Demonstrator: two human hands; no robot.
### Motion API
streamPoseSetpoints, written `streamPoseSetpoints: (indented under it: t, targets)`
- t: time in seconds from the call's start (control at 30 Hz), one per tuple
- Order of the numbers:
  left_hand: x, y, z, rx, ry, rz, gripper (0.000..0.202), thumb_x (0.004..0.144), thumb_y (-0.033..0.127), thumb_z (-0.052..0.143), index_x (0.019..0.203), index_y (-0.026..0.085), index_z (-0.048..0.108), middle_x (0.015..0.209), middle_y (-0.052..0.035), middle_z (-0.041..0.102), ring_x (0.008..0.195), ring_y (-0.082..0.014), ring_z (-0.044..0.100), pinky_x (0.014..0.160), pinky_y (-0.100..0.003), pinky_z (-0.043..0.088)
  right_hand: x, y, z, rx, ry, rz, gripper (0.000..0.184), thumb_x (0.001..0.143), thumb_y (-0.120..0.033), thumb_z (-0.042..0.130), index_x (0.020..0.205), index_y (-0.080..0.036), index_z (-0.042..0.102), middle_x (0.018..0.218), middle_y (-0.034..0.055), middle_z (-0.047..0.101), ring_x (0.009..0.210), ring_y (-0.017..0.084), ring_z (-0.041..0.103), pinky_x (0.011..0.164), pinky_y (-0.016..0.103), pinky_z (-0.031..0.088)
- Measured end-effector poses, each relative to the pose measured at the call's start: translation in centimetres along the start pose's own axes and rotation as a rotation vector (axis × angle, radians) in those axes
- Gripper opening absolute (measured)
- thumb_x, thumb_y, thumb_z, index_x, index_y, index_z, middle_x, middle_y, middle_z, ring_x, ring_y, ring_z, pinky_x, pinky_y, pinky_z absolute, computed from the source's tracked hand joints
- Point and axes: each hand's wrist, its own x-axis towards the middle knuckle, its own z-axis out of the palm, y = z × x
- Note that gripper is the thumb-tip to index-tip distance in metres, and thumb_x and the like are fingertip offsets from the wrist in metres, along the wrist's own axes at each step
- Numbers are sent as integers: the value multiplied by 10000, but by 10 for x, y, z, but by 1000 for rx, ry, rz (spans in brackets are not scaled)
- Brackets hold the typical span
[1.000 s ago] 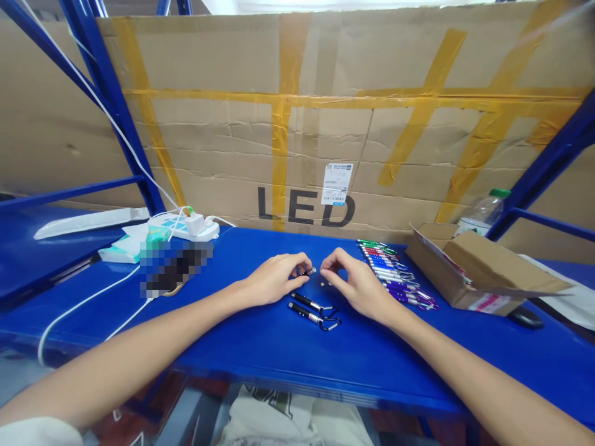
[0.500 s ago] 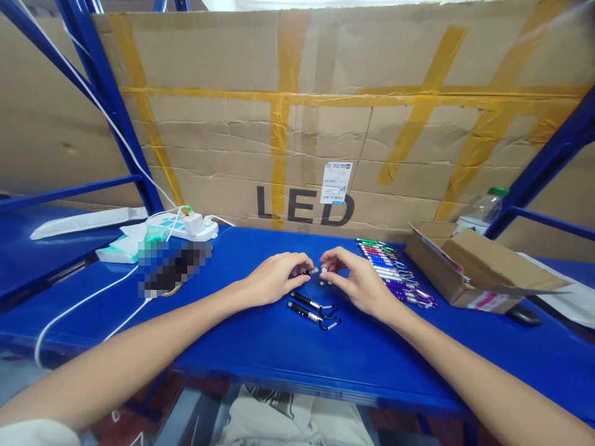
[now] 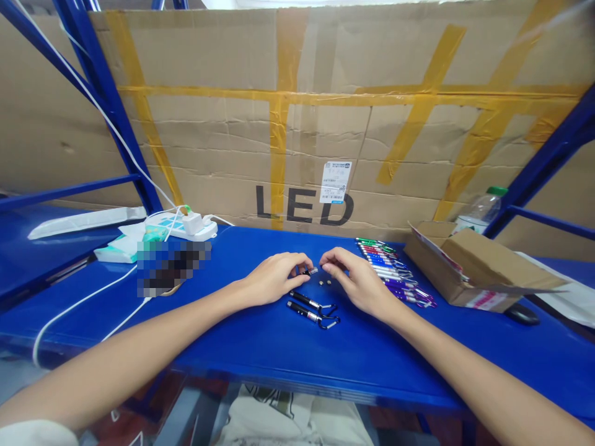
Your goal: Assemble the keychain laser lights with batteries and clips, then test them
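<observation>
My left hand [image 3: 275, 279] is closed in a pinch on a small black keychain flashlight [image 3: 308, 271], its silver open end pointing right. My right hand [image 3: 357, 282] is pinched just to the right of that end, its fingertips almost touching it; what they hold is too small to name. Two small button cells [image 3: 324, 282] lie on the blue table [image 3: 279, 347] between my hands. Two more black flashlights [image 3: 310, 308] with carabiner clips lie just in front of my hands.
A row of several coloured keychain flashlights [image 3: 393, 272] lies right of my hands, beside an open cardboard box [image 3: 474, 269]. A water bottle [image 3: 481, 210] stands behind it. A white power strip [image 3: 186, 227] and cable sit at the left. A taped cardboard wall marked LED [image 3: 304, 207] backs the table.
My right hand has shifted slightly toward the flashlight's open end. The two button cells now show on the table between my hands.
</observation>
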Motion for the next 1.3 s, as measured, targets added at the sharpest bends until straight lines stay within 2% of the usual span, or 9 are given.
streamPoseSetpoints:
  t: [0.2, 0.47, 0.87, 1.3]
  targets:
    - [1, 1, 0, 11, -10, -11, 170, 1035, 273, 671, 1203, 248, 682, 1098, -9, 762, 996, -201, 697, 848, -315, 494, 0, -2, -2, 92, -18, 78, 53, 1026, -257, 600, 987, -244, 633, 915, 20, 712, 823, 208, 655, 786, 341, 497]
    - [2, -4, -1, 41, -16, -37, 158, 1043, 267, 659, 1196, 240, 689, 1095, -24, 770, 1006, -213, 707, 857, -324, 494, -1, 2, -1, 78, -1, 134, 69, 1049, -264, 543, 991, -247, 576, 911, 12, 677, 804, 194, 613, 751, 321, 463]
    - [1, -1, 0, 38, -4, -26, 158, 1044, 286, 649, 1193, 245, 684, 1092, -26, 765, 996, -220, 702, 856, -334, 500, 0, -3, -2, 31, -1, 83, 132, 1073, -299, 517, 954, -248, 542, 887, 7, 648, 795, 193, 578, 738, 311, 431]
    - [0, 1, -2, 34, -11, -37, 156, 1046, 284, 651, 1193, 242, 680, 1102, -20, 767, 997, -212, 704, 851, -324, 496, 1, -4, -1, 45, 26, 123, 178, 1077, -346, 500, 928, -249, 514, 840, -15, 603, 760, 183, 555, 714, 308, 409]
